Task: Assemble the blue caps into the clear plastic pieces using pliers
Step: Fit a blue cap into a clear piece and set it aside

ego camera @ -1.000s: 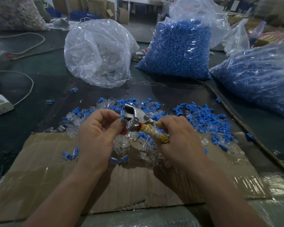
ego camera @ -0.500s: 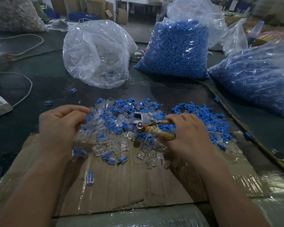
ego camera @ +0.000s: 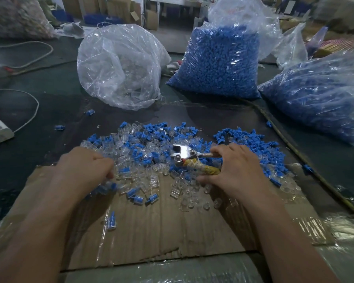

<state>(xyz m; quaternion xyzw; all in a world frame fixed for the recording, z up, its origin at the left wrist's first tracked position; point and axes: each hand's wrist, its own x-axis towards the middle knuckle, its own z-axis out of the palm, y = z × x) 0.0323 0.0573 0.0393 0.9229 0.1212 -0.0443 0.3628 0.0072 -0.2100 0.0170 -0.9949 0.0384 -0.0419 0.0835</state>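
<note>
Pliers (ego camera: 182,152) sit low over the mixed heap of blue caps (ego camera: 251,139) and clear plastic pieces (ego camera: 151,181) on the cardboard sheet (ego camera: 161,227) on the desk (ego camera: 49,111). Right hand (ego camera: 235,166): grip closed round the wrapped handles, jaws pointing left. Left hand (ego camera: 84,168) is at the heap's left edge, fingers curled into the pieces; cannot tell whether its grip holds one.

Dark table (ego camera: 49,111): cardboard sheet (ego camera: 151,231), three bags (ego camera: 121,66)

Dim cool light; glare on plastic bags (ego camera: 119,66); motion blur, wide-angle bending at edges
</note>
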